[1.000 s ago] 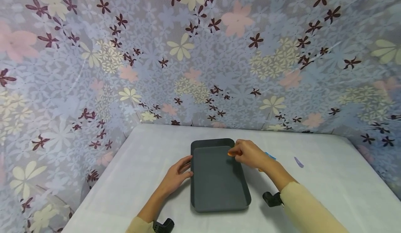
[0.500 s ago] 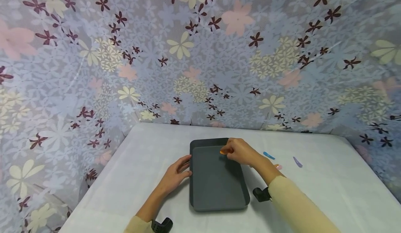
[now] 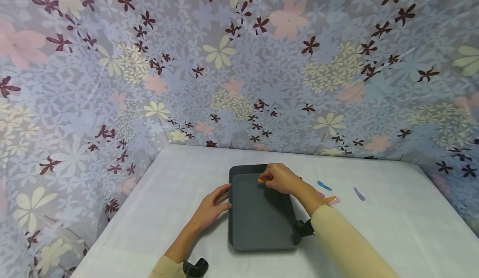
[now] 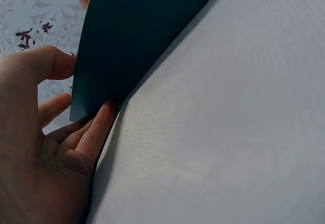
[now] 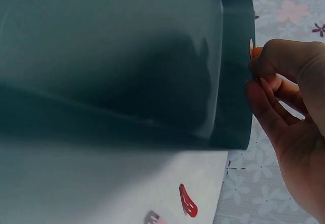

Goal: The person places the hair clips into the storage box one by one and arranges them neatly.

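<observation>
My right hand (image 3: 282, 179) pinches a small orange hair clip (image 3: 260, 180) between thumb and fingertips, over the far end of a dark grey tray (image 3: 262, 222). Most of that orange clip (image 5: 257, 52) is covered by the fingers in the right wrist view. My left hand (image 3: 210, 210) rests at the tray's left side, its fingers extended and touching the outer wall. From the left wrist, the fingertips of this left hand (image 4: 66, 117) show low against the tray wall (image 4: 114, 46), with the thumb near its edge.
On the white tablecloth (image 3: 374, 232) right of the tray lie a blue hair clip (image 3: 324, 185), a purple one (image 3: 359, 193), and pink and orange clips (image 3: 331, 199) close together. A red hair clip (image 5: 189, 201) shows beside the tray. Floral fabric (image 3: 239, 82) hangs behind.
The right hand has moved left over the tray's far end with the orange hair clip, uncovering more clips on the cloth. The left hand has stayed at the tray's side.
</observation>
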A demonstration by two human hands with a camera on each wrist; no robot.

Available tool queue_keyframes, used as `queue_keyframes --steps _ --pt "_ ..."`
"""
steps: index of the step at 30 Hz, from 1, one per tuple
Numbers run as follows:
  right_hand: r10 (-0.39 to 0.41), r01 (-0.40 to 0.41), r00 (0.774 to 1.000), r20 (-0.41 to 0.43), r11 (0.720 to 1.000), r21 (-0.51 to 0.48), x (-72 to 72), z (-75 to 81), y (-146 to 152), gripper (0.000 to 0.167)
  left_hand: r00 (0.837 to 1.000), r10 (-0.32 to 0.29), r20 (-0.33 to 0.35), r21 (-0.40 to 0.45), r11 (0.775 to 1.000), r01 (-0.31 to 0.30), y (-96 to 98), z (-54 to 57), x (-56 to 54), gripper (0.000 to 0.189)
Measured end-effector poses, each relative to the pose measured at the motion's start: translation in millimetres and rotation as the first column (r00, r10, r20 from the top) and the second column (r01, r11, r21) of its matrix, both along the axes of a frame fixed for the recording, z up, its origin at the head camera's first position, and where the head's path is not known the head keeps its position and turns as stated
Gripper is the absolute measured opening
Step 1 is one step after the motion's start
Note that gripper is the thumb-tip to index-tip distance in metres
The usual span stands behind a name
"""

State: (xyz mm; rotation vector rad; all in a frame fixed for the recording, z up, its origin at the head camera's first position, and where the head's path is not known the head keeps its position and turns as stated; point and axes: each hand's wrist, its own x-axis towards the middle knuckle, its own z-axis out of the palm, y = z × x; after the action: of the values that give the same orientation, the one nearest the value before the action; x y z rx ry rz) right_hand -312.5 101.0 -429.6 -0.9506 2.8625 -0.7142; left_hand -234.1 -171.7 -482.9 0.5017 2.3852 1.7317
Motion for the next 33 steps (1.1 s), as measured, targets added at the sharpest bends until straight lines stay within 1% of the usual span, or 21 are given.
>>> queue_keyframes --steps 3,6,8,12,15,16,17,19,22,23,25,27,33 --pt "0.006 -0.007 1.0 0.011 1.0 0.007 -0.7 -3.2 0 0.025 1.0 -0.001 0.004 -0.005 1.0 0.001 3.5 7.0 3.7 0.06" --pt "0.006 -0.006 0.999 0.035 1.0 -0.01 -1.0 -6.0 -4 0.024 1.0 0.002 0.006 -0.006 1.0 -0.001 2.9 8.6 5.5 0.059" --pt "-0.01 0.011 0.999 0.039 1.0 -0.017 -1.4 -7.6 -5 0.024 1.0 -0.004 0.003 -0.004 1.0 0.004 2.7 8.4 5.8 0.059" --pt "-0.015 0.015 1.0 0.026 1.0 -0.01 -3.7 -12.9 -8 0.024 1.0 -0.002 -0.001 -0.002 1.0 0.002 2.3 7.7 5.9 0.059" --pt "-0.032 0.032 0.998 0.051 0.999 -0.008 -4.4 -17.1 -12 0.024 1.0 0.008 0.002 -0.002 1.0 -0.008 2.3 7.6 6.3 0.059" --pt "-0.044 0.045 0.997 0.064 0.999 -0.011 -4.3 -18.0 -13 0.024 1.0 0.012 -0.007 -0.005 1.0 -0.012 1.9 3.6 4.4 0.059" --pt "-0.054 0.055 0.996 0.073 0.998 -0.008 -4.6 -18.6 -14 0.024 1.0 0.013 -0.007 -0.007 1.0 -0.013 2.1 3.9 4.4 0.059" --pt "-0.072 0.073 0.994 0.077 0.997 -0.005 -5.4 -18.7 -16 0.023 1.0 0.006 -0.009 -0.015 1.0 -0.006 2.7 5.7 4.9 0.059" --pt "-0.073 0.073 0.996 0.059 0.997 0.004 -7.6 -17.5 -17 0.022 1.0 -0.002 -0.014 -0.021 1.0 0.002 3.8 9.5 5.7 0.059" --pt "-0.07 0.07 0.996 0.051 0.998 0.007 -8.4 -17.0 -18 0.022 1.0 -0.008 -0.013 -0.019 1.0 0.008 4.8 14.4 7.6 0.058" --pt "-0.073 0.073 0.996 0.045 0.997 0.006 -8.9 -16.7 -19 0.022 1.0 -0.009 -0.01 -0.016 1.0 0.009 5.2 14.7 7.1 0.058" --pt "-0.072 0.071 0.997 0.038 0.997 0.008 -9.2 -17.1 -21 0.023 1.0 -0.008 -0.005 -0.011 1.0 0.008 4.7 11.0 5.1 0.059" --pt "-0.052 0.052 0.999 0.013 0.999 0.005 -8.9 -21.0 -27 0.024 1.0 0.028 -0.009 -0.026 0.999 -0.029 0.9 -10.9 -4.2 0.059"
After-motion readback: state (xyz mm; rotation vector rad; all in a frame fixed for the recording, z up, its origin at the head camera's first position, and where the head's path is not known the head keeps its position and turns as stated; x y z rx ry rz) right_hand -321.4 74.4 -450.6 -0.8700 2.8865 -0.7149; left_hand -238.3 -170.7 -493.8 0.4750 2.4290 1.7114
